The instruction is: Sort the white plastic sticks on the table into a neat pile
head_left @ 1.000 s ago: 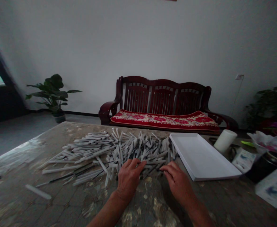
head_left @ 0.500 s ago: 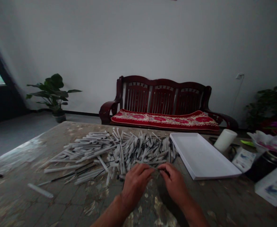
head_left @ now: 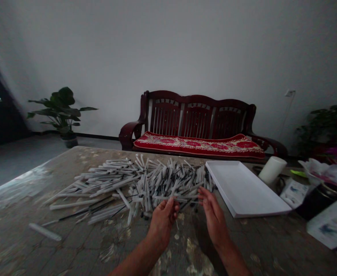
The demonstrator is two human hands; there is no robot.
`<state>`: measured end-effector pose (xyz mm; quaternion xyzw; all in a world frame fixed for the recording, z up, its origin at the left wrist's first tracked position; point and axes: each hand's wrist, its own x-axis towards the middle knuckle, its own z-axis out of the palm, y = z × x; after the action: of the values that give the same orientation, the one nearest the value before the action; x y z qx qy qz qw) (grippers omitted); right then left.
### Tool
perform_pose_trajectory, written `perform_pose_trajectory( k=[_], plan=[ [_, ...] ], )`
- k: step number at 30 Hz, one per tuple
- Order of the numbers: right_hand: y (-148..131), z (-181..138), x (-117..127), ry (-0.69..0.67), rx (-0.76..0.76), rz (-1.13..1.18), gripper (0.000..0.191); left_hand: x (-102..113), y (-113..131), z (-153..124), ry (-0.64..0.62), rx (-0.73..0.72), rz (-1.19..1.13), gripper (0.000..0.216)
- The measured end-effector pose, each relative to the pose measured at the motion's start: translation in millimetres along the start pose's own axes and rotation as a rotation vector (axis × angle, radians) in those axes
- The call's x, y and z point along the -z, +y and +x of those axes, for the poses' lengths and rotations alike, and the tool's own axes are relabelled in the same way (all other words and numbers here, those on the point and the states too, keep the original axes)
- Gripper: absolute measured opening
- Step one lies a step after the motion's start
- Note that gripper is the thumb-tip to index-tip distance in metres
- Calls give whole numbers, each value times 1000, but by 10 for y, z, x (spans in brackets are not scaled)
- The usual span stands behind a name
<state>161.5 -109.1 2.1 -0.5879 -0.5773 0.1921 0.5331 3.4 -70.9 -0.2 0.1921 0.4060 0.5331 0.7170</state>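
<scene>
Both hands are raised just off the bench at the near edge of the heap: my left hand and right hand face each other, a little apart, and between their fingertips I seem to be pinching one thin grey-white plastic pen barrel held crosswise, though the dim light leaves the grip uncertain. The big heap of grey-white pen tubes with black tips sprawls across the mottled stone bench, just beyond my fingers. The flat white rectangular tray to the right of the heap has nothing in it. I judge the sorting barely begun: nearly everything sits loose in the heap.
</scene>
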Motion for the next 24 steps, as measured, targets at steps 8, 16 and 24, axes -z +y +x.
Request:
perform_pose_trajectory(
  k=[8,16,24],
  plan=[
    [100,-200,-221,-191,101,-153,55,-34,-2,-39,-12,62,-57,26],
    [213,50,103,-123,-102,-352,35,5,10,-7,25,67,-52,18],
    [197,97,108,-273,-57,-406,23,7,-12,1,-1,46,-37,27]
  ],
)
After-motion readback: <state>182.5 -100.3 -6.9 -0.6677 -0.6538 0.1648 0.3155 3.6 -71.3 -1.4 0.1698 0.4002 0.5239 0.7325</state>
